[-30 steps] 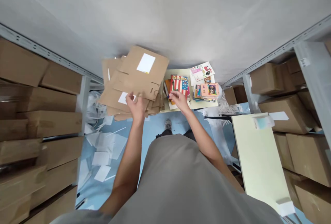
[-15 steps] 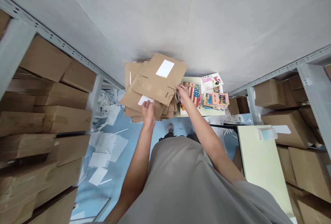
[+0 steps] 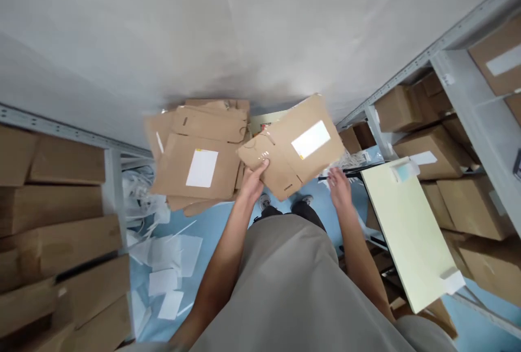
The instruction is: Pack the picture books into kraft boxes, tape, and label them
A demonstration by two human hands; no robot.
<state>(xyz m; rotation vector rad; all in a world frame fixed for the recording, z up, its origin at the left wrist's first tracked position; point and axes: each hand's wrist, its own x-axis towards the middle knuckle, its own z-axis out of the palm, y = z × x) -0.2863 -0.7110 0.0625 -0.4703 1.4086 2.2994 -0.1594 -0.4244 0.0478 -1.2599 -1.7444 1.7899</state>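
My left hand (image 3: 254, 178) grips the left corner of a flattened cardboard box (image 3: 285, 159) with a white label (image 3: 311, 139), held tilted in front of me. My right hand (image 3: 339, 188) is just below the box's lower right edge, fingers apart, holding nothing. To the left lies a stack of flattened cardboard boxes (image 3: 179, 170); the top one carries a white label (image 3: 202, 167). The held box hides most of the small table behind it.
A pale green tabletop (image 3: 411, 243) stands to my right, with a small pale roll (image 3: 402, 170) at its far end. Metal shelves with cardboard boxes line the left (image 3: 52, 232) and right (image 3: 459, 173). White paper sheets (image 3: 166, 265) litter the blue floor.
The labelled flat box has come off the stack and moved right in my left hand, covering the books. My right hand left the books and dropped below the box. My view swung right.
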